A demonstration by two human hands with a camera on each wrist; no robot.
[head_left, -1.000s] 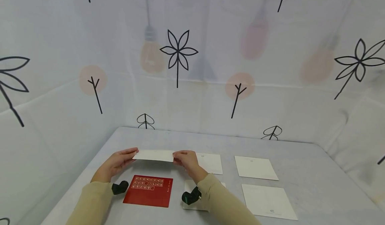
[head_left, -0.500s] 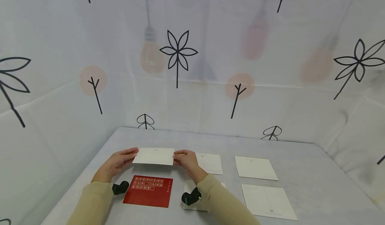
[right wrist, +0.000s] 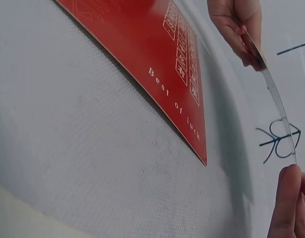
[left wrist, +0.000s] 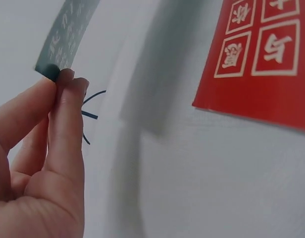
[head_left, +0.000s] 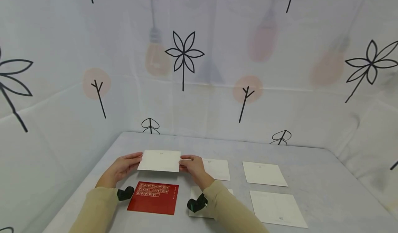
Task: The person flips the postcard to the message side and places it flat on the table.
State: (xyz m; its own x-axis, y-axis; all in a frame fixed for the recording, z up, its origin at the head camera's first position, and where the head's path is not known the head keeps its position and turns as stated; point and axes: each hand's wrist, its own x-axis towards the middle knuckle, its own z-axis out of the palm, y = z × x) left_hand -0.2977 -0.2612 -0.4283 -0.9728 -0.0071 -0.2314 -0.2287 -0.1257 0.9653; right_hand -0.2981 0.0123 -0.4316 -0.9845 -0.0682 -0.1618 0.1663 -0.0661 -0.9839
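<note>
Between my two hands a card point(head_left: 160, 161) is held above the table, its white back toward the head camera. My left hand point(head_left: 123, 167) pinches its left edge between thumb and fingertips; the left wrist view shows a dark green printed face on the card's other side point(left wrist: 68, 37). At the opposite edge, my right hand point(head_left: 194, 169) pinches the card with thumb and fingers. Just below, on the near side, a red card point(head_left: 153, 202) with rows of boxed white characters lies flat. In the right wrist view "Best of luck" is legible on that red card point(right wrist: 157, 64).
White-backed cards lie to the right: one card point(head_left: 217, 169) behind my right hand, one card point(head_left: 196, 210) partly hidden under my right forearm, and two further right, a far card point(head_left: 264, 174) and a near card point(head_left: 278, 208). A patterned white curtain point(head_left: 199, 105) surrounds the table.
The held card has tilted so more of its white back faces the head camera, its far edge rising. Both hands stay nearly in place. The cards on the table have not moved.
</note>
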